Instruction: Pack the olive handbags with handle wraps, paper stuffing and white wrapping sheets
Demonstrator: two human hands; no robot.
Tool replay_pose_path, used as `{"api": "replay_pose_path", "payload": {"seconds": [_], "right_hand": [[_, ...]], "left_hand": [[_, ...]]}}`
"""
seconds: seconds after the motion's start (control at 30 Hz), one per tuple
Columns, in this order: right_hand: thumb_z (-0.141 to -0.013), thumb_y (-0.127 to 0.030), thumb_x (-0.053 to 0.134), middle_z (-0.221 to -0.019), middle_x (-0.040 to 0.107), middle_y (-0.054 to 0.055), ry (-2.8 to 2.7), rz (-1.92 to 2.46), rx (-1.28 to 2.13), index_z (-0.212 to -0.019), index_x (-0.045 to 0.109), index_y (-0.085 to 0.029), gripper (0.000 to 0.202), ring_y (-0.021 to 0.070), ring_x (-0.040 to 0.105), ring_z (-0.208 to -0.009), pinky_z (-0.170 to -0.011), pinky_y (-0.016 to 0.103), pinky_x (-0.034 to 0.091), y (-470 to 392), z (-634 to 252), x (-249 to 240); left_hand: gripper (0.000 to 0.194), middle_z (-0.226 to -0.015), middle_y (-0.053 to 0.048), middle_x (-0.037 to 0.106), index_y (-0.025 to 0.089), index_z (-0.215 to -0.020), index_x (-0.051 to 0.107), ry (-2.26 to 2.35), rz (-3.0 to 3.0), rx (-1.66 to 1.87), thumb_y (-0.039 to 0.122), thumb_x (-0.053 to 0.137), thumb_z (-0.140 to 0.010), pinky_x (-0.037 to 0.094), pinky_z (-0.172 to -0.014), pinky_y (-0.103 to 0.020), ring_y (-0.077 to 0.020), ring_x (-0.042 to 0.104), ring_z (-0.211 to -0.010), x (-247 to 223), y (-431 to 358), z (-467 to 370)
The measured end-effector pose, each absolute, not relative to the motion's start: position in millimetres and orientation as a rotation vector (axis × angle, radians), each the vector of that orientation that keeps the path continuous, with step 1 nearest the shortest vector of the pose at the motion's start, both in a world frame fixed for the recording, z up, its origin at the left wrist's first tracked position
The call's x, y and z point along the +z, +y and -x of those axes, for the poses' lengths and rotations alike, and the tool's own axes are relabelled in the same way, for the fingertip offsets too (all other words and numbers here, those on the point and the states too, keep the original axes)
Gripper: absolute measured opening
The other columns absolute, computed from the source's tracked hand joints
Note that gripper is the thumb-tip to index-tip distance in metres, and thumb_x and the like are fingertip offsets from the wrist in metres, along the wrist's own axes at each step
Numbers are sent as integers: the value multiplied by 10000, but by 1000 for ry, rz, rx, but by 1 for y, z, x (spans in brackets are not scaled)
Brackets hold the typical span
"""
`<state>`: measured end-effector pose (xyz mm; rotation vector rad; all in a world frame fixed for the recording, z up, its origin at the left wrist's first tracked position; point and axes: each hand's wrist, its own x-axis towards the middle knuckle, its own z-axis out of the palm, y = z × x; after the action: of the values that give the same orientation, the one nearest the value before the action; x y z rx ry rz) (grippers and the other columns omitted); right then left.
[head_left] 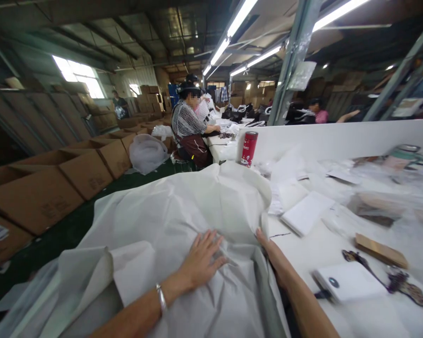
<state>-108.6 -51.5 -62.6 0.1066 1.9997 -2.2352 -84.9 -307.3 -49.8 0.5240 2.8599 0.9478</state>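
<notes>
A large grey-white plastic-like sheet (169, 206) lies creased and billowed over the near part of the table and down past its left edge. My left hand (203, 260) rests flat on it with fingers spread; a silver bracelet (161, 299) circles that wrist. At the sheet's right border is my right hand (275, 256), closed on the folded edge, its other fingers mostly hidden. Just right of this hand, a white phone-like device (350, 281) and a white flat box (307, 213) lie on the white tabletop (299, 253).
Open cardboard boxes (70, 176) line the floor at left, beside a clear plastic bundle (148, 153). A red tumbler (248, 149) stands beyond the sheet. Plastic bags (414, 225), a brown paper packet (381, 250) and dark patterned strips cover the right side. A co-worker (188, 119) sits farther along.
</notes>
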Motion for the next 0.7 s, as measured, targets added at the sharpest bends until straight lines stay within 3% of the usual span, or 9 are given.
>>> {"api": "replay_pose_path", "payload": {"seconds": [0.1, 0.17, 0.23, 0.3, 0.37, 0.43, 0.53, 0.6, 0.7], "right_hand": [[-807, -706, 627, -1157, 743, 145, 1999, 62, -2223, -1215, 692, -150, 693, 318, 689, -1103, -958, 434, 542, -82, 112, -65], [-756, -643, 709, -1210, 721, 143, 2141, 74, -2116, -1235, 668, -134, 700, 321, 659, -1152, -1023, 443, 495, -98, 116, -70], [-706, -562, 771, -1143, 740, 151, 2263, 23, -2003, -1176, 689, -109, 658, 346, 663, -1120, -1017, 462, 481, -104, 118, -77], [-699, -516, 769, -1005, 766, 151, 2290, -40, -1938, -1057, 731, -97, 552, 370, 685, -1032, -950, 475, 502, -97, 118, -83], [-705, -501, 746, -911, 771, 141, 2291, -93, -1891, -959, 753, -99, 476, 376, 695, -971, -888, 469, 520, -81, 116, -89], [-684, -487, 751, -908, 773, 134, 2279, -132, -1871, -952, 758, -104, 467, 372, 695, -963, -872, 458, 525, -62, 112, -94], [-680, -485, 743, -970, 776, 119, 2251, -155, -1881, -1025, 755, -116, 505, 357, 695, -987, -880, 449, 531, -41, 106, -99], [-678, -486, 739, -966, 775, 123, 2264, -186, -1893, -1021, 756, -117, 504, 366, 694, -990, -890, 465, 528, -36, 102, -101], [-676, -474, 743, -974, 771, 138, 2327, -225, -1923, -1006, 755, -120, 484, 391, 675, -1044, -948, 494, 503, -36, 99, -101]], "left_hand": [[658, -1613, -167, 351, 184, -1520, 430, 2885, -643, 857, 539, 506, -971, 165, -1250, -582, -331, 268, -1516, -61, -279, 72], [608, -1582, -145, 421, 176, -1503, 457, 2894, -710, 843, 469, 524, -974, 247, -1251, -487, -291, 358, -1483, -56, -265, 64], [446, -1471, -52, 583, 250, -1396, 591, 2898, -747, 852, 412, 507, -989, 383, -1184, -318, -209, 528, -1366, -44, -264, 60], [383, -1311, 13, 706, 301, -1252, 694, 2967, -657, 859, 407, 399, -1032, 489, -1058, -224, -154, 647, -1213, -29, -282, 62], [468, -1286, -16, 717, 261, -1227, 703, 3118, -402, 826, 422, 301, -1050, 502, -1051, -266, -176, 650, -1205, -16, -322, 70], [486, -1490, -106, 552, 157, -1357, 606, 3285, -42, 714, 395, 341, -1026, 305, -1219, -387, -245, 467, -1408, -7, -378, 83], [672, -1586, -280, 343, 11, -1447, 465, 3339, 546, 488, 413, 513, -910, 198, -1193, -637, -452, 248, -1495, -7, -461, 99], [769, -1459, -387, 447, -77, -1377, 494, 3242, 797, 406, 493, 551, -863, 299, -1087, -711, -557, 384, -1381, -16, -500, 104], [847, -1432, -376, 481, -69, -1383, 490, 3195, 852, 349, 590, 540, -853, 338, -1078, -653, -551, 428, -1345, -32, -524, 107]]}}
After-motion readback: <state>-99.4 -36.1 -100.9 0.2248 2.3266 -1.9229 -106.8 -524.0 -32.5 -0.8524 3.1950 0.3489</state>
